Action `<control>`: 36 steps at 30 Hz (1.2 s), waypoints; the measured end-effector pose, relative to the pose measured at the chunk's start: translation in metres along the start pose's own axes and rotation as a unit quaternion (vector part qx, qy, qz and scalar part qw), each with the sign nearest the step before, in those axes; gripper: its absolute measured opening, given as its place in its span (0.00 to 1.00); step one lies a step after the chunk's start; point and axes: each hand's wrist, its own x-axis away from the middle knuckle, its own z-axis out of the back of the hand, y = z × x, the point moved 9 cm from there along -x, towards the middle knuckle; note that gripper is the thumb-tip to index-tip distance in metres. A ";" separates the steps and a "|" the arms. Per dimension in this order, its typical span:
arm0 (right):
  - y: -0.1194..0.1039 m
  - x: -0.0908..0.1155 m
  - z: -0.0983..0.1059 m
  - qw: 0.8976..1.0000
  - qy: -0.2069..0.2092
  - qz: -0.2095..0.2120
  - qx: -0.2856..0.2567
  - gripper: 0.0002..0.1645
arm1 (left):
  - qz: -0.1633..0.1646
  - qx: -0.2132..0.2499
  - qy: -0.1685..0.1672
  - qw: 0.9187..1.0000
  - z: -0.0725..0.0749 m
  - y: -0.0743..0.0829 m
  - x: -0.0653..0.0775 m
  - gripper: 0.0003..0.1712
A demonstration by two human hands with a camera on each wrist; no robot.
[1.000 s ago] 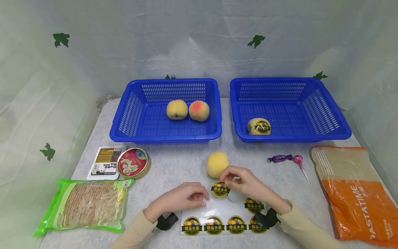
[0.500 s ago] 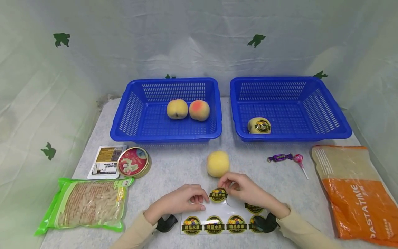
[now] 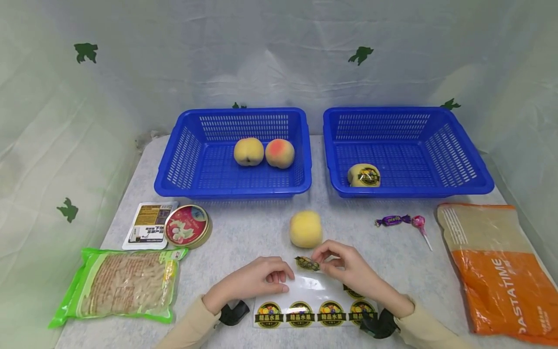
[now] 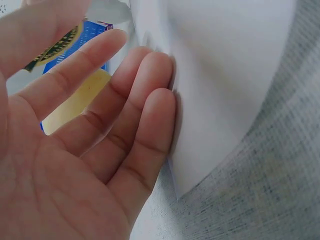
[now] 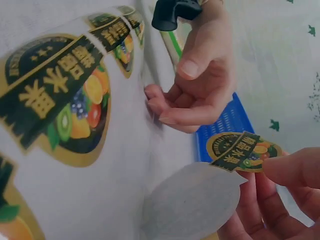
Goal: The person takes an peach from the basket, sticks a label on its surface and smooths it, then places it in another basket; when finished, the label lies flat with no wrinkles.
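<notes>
Near the peach (image 3: 306,229), a gold-rimmed, fruit-printed sticker (image 5: 242,151)

1 red tin (image 3: 186,226) partly hides 1 white packet (image 3: 148,224); 1 purple candy (image 3: 393,221) lies beside 1 lollipop (image 3: 418,222).

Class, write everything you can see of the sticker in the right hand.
The sticker is thin, roundish, gold-edged, printed with colourful fruit and a dark band of gold characters. The right hand pinches one side, holding it tilted. In the head view it shows below the peach, by the far edge of the sticker sheet; contact with the sheet is unclear.
</notes>
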 end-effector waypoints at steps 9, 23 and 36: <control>0.036 0.009 -0.020 0.995 -0.058 -0.071 -0.029 0.14 | -0.003 -0.002 -0.008 1.000 -0.002 -0.001 0.001 0.12; 0.048 0.017 -0.030 0.985 -0.104 -0.131 -0.051 0.09 | 0.001 0.004 -0.013 1.000 -0.001 -0.002 0.001 0.12; 0.035 0.012 -0.024 0.984 -0.096 -0.109 -0.104 0.08 | 0.000 0.006 -0.010 1.000 0.000 -0.004 0.000 0.11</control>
